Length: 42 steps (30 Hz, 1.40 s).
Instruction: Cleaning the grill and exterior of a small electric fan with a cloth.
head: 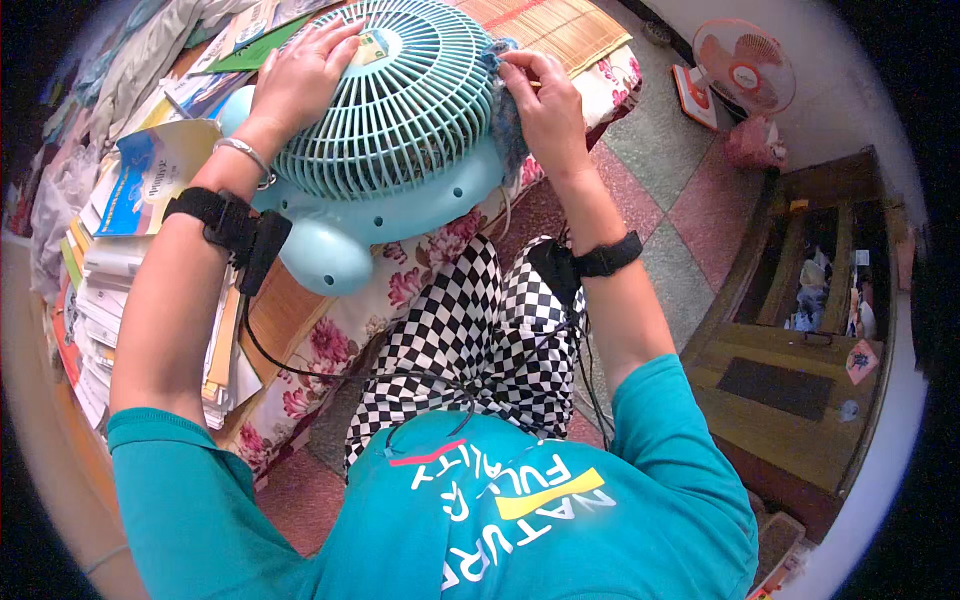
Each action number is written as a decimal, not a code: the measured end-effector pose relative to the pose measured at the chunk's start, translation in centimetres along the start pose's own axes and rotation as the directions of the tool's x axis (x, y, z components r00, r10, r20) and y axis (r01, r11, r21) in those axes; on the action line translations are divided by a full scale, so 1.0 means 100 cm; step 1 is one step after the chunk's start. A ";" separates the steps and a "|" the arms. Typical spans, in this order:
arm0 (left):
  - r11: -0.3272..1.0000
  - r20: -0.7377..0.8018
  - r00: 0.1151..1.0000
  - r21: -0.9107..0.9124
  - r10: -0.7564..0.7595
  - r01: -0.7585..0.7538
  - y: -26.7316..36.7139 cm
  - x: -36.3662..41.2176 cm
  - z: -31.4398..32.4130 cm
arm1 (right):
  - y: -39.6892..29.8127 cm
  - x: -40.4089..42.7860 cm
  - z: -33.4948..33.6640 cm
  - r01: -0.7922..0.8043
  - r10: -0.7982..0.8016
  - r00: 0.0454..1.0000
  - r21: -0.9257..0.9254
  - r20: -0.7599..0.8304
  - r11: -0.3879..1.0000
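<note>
A pale blue plastic fan [442,178] lies on its back with its round slatted grille [405,97] facing up. My left hand [304,75] rests on the grille's left part, fingers laid by the label at its centre. At the right rim, my right hand [544,97] pinches a crumpled dark-blue cloth [510,131] between thumb and fingers. The cloth touches the grille's edge and hangs down its side. Something thin and yellowish pokes out by the right fingers, too small to name. The blades under the slats are mostly hidden.
Stacked books and papers [112,300] crowd the left side. Woven mats [540,30] lie on a floral cloth [330,352] under the fan. A second, orange-and-white fan [742,75] stands on the tiled floor [660,172], near a dark wooden cabinet [780,405]. Cables trail from both wrist straps.
</note>
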<state>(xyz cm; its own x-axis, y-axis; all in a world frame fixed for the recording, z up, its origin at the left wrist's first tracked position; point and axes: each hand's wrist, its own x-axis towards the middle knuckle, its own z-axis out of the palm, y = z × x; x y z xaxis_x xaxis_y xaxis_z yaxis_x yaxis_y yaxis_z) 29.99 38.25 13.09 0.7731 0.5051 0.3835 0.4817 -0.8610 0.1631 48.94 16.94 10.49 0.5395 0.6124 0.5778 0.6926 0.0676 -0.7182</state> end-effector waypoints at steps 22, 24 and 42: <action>1.000 0.008 1.000 -0.018 -0.017 0.017 0.002 -0.007 -0.002 | 0.036 -0.006 -0.005 -0.147 0.129 0.979 0.105 0.160 0.984; 1.000 0.003 1.000 -0.016 -0.016 0.016 0.001 -0.007 -0.004 | 0.029 -0.004 -0.005 -0.148 0.126 0.980 0.141 0.154 0.979; 1.000 -0.018 1.000 -0.003 0.009 -0.009 -0.005 -0.005 0.000 | 0.015 -0.005 -0.014 -0.034 0.045 0.987 -0.071 0.155 0.997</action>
<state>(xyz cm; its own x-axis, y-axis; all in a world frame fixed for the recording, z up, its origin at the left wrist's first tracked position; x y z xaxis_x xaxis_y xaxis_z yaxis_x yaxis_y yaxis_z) 29.36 38.37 12.78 0.7696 0.4963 0.4017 0.4737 -0.8657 0.1620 50.38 15.66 9.69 0.4893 0.7296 0.4777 0.7060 -0.0098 -0.7082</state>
